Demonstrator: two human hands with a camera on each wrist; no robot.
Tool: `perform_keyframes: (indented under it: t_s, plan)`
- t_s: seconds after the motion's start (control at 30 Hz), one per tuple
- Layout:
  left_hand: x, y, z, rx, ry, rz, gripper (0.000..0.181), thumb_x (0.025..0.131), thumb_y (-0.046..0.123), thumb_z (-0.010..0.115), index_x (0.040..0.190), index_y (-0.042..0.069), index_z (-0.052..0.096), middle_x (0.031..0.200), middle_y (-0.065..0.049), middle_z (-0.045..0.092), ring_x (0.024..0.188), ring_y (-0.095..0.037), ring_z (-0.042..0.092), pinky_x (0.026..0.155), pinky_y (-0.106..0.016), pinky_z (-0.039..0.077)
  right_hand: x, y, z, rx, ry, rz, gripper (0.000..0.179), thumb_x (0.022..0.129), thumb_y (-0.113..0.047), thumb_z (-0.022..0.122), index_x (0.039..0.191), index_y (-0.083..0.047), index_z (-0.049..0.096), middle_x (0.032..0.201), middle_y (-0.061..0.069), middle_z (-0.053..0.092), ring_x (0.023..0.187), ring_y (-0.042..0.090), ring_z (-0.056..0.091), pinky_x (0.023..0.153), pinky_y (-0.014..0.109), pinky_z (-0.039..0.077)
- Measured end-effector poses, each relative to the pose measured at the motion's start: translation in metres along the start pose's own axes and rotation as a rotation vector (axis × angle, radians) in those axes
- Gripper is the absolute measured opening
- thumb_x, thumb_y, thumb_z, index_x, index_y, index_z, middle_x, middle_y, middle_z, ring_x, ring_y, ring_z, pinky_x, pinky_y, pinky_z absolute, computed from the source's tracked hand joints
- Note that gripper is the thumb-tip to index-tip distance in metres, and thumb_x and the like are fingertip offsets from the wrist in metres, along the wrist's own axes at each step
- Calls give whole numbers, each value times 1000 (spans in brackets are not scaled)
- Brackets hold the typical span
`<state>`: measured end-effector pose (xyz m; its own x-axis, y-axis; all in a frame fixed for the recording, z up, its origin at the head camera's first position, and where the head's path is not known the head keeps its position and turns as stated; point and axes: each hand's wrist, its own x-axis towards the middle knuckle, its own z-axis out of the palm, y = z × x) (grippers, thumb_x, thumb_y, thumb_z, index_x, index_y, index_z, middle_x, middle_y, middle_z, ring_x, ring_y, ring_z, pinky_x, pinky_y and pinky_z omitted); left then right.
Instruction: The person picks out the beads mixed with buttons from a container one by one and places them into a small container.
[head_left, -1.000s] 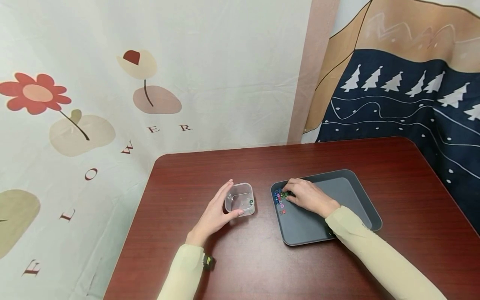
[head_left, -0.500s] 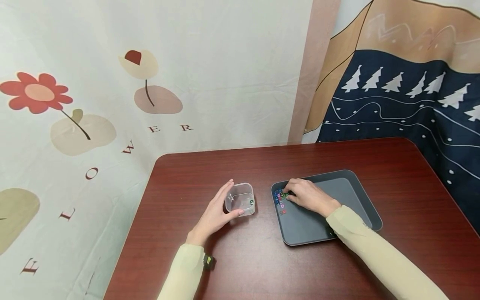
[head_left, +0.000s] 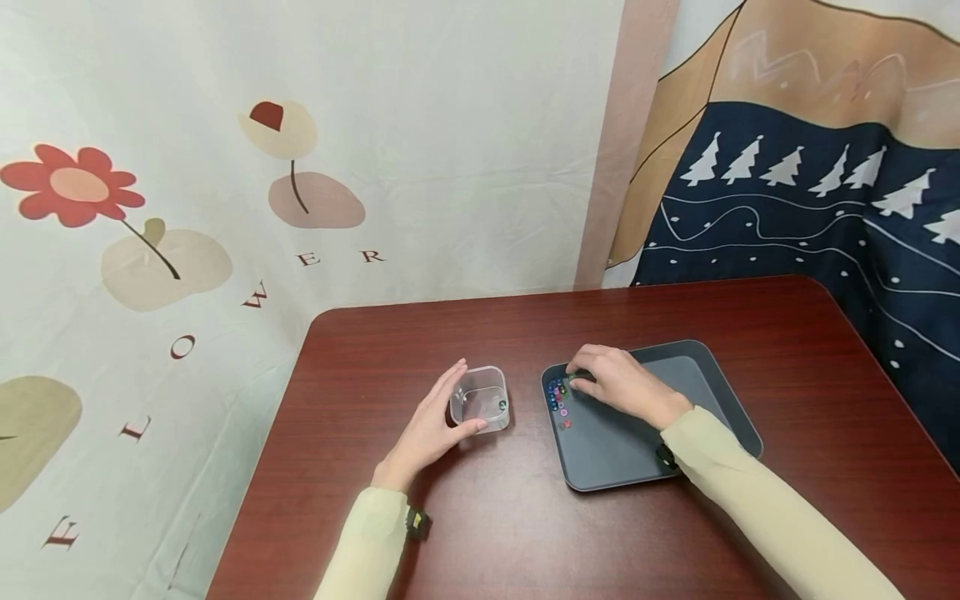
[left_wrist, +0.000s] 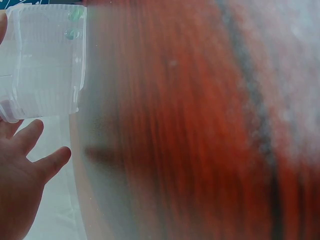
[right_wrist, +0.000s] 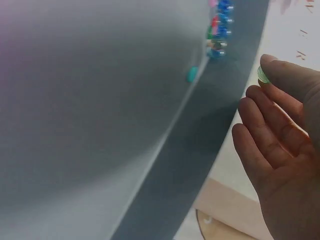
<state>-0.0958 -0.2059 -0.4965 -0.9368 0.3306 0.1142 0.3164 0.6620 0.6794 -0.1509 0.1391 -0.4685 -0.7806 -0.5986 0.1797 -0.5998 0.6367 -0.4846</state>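
A small clear plastic container point(head_left: 493, 422) stands on the table, with my left hand point(head_left: 423, 435) curved round its left side, thumb in front and fingers behind. Green spots point(left_wrist: 70, 33) show through its wall in the left wrist view; one green bead point(head_left: 502, 405) is visible inside from above. Over the left end of a grey tray point(head_left: 615, 462) is my right hand point(head_left: 626, 387). Its thumb and index finger pinch a light green glassy bead point(right_wrist: 263, 76), while the other fingers are loosely bent. Several coloured beads point(head_left: 555, 397) lie clustered along the tray's left wall.
A teal bead point(right_wrist: 192, 74) lies apart from the cluster, beside the tray wall. The reddish-brown table point(head_left: 510, 533) stretches around both vessels. Printed cloth point(head_left: 450, 167) hangs behind its far edge. Dark wrist devices point(head_left: 417, 523) sit at the sleeves.
My right hand has lifted slightly up and back from the bead cluster, a bead now between its fingertips. The left hand and the container stay in place.
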Motion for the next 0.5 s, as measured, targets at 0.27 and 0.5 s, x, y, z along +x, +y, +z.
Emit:
perform_keyframes:
  t_s: [0.27, 0.5]
  plan:
    - [0, -1, 0, 4, -1, -1, 98, 85, 37, 87, 161, 5, 34, 167, -2, 33, 151, -23, 35, 121, -47, 32, 2, -14, -8, 22, 34, -9, 20, 92, -16, 81, 110, -10, 77, 107, -1, 71, 98, 15, 67, 87, 37, 59]
    - [1, -1, 1, 1, 1, 4, 98, 85, 36, 87, 161, 4, 35, 167, -3, 33, 150, -24, 36, 121, -47, 32, 9, -34, -13, 48, 67, -48, 18, 93, -17, 80, 109, -9, 77, 106, 0, 71, 98, 18, 68, 87, 36, 59]
